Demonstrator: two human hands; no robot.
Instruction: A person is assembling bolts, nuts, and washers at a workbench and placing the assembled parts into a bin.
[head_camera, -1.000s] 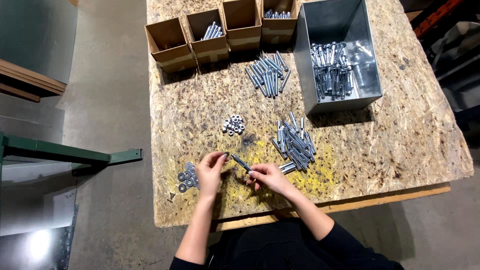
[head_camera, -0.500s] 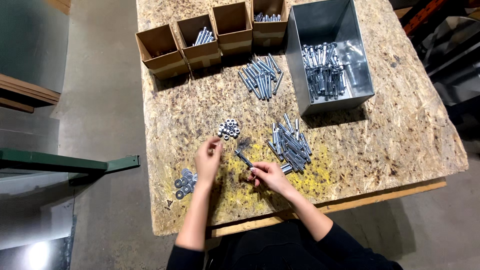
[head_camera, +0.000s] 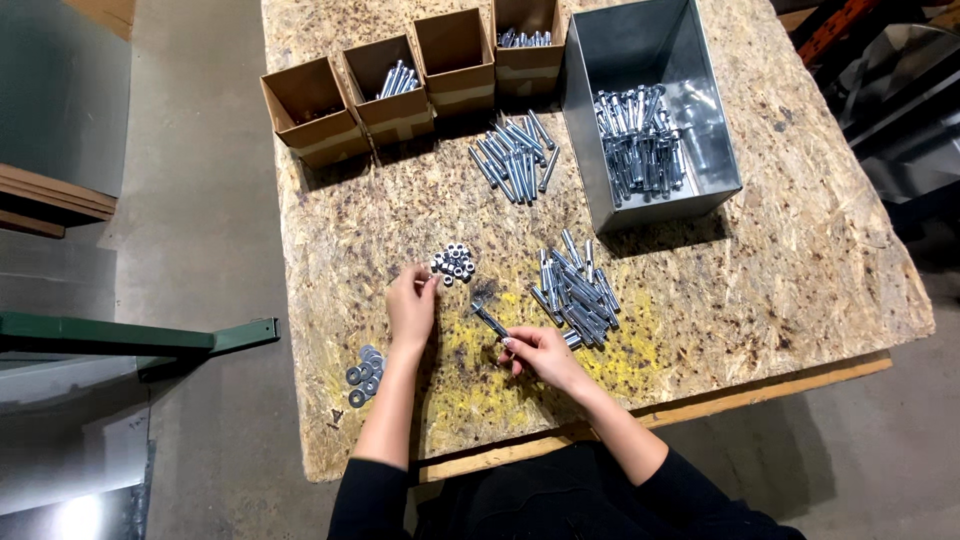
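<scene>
Since a moment ago my left hand (head_camera: 412, 305) has reached up to the nuts (head_camera: 454, 263), fingertips pinched at the pile's edge | washers (head_camera: 362, 375) lie by my left forearm | right hand (head_camera: 535, 352) pinches a bolt (head_camera: 489, 320), tilted above the table (head_camera: 760, 290) | bolt pile (head_camera: 575, 290) just right.

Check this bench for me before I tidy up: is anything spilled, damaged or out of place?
Nothing looks spilled or broken. The washers lie right at the table's left edge, close to falling. Bolts and nuts lie in loose piles. The right hand holds one bolt; the left hand reaches toward the nuts.
</scene>
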